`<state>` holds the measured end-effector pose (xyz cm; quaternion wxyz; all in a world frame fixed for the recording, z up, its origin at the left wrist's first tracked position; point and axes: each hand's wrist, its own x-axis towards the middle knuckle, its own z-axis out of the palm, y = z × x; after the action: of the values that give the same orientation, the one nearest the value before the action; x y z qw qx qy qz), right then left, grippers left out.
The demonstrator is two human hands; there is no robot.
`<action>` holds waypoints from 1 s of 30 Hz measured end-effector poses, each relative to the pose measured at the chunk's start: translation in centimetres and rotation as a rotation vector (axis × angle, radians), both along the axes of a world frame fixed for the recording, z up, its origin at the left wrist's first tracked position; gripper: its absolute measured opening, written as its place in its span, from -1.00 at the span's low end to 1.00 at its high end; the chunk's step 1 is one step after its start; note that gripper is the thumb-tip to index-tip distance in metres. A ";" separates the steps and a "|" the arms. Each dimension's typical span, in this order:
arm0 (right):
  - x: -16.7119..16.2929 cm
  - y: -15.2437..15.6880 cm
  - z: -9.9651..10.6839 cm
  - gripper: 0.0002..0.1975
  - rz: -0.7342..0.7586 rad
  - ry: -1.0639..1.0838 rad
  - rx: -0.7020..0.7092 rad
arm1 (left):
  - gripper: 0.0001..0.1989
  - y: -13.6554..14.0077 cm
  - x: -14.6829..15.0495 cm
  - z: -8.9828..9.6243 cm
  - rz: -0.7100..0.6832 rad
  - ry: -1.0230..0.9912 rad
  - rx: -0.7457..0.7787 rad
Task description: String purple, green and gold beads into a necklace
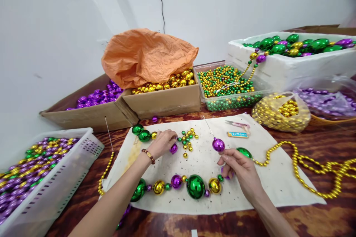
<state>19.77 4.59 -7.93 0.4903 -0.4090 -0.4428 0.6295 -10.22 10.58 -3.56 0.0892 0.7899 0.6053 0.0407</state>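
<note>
My right hand (239,168) pinches the underside of a shiny purple bead (218,144). A thin needle (208,126) stands up out of it, slanting to the left. Below that hand, a strand of large and small beads (195,186) in green, gold and purple curves leftward over the white cloth. My left hand (163,143), with a beaded bracelet at the wrist, is over the cloth with its fingertips drawn together beside loose small gold and green beads (189,139). What those fingers hold, if anything, is hidden. Next to them lies another purple bead (173,149).
Behind the white cloth (267,189) stand boxes of purple balls (97,98) and gold balls (180,79), plus a clear tub (230,98) of small beads. Scissors (237,123) and a blue packet (237,134) lie at the cloth's back right. A gold bead string (296,159) trails rightward.
</note>
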 end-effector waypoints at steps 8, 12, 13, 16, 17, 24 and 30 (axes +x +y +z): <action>-0.2 -0.3 -0.6 -0.78 0.031 -0.031 -0.009 | -0.76 -0.6 -0.9 0.3 0.174 0.114 0.106; -0.2 -0.4 -0.5 -0.78 0.038 -0.042 -0.005 | -0.70 3.5 -4.5 0.8 0.407 0.190 0.164; -0.2 -0.4 -0.5 -0.78 0.040 -0.046 -0.004 | -0.67 4.6 -5.4 0.8 0.454 0.207 0.161; -0.2 -0.4 -0.5 -0.78 0.039 -0.066 -0.006 | -0.64 7.3 -7.3 0.4 0.535 0.247 0.115; -0.2 -0.4 -0.5 -0.78 0.037 -0.075 -0.008 | -0.65 7.9 -7.6 0.1 0.544 0.256 0.094; 0.0 -0.4 -0.3 -0.77 0.042 -0.108 0.001 | -0.70 8.5 -7.3 -0.5 0.492 0.281 0.063; -0.5 -0.4 -0.8 -0.78 0.060 -0.113 -0.004 | -0.74 5.0 -4.3 -0.4 0.262 0.243 0.050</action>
<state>19.31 4.20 -8.69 0.4446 -0.4314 -0.4804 0.6208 -14.50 15.58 -3.93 -0.0105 0.7054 0.7081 -0.0287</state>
